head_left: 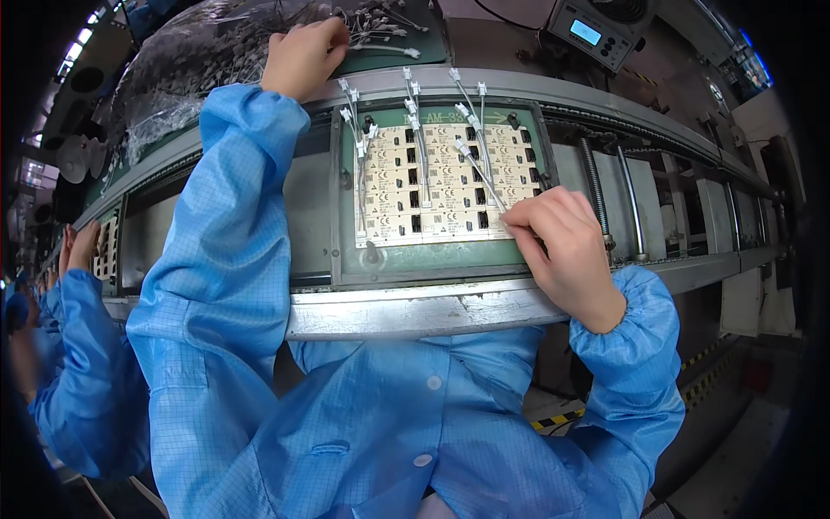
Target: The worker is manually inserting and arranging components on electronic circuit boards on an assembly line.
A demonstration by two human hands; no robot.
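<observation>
My right hand (566, 251) pinches the lower end of a short white cable with connector ends (481, 173). That end is at the lower right of a panel of cream circuit boards (450, 227), and the cable slants up and left across it. The panel lies in a green fixture plate (424, 258). Several similar white cables stand along its columns, their upper connectors reaching past the far edge. Beyond the fixture, my left hand (304, 60) has curled fingers at the edge of a heap of loose white cables (380, 30); its fingertips are partly hidden.
A clear plastic bag (194, 69) of cables lies at the back left. Metal conveyor rails (415, 313) run along the fixture's near and far sides. A device with a lit screen (596, 33) stands at the back right. At far left, another person's hand (84, 245) is beside a second fixture.
</observation>
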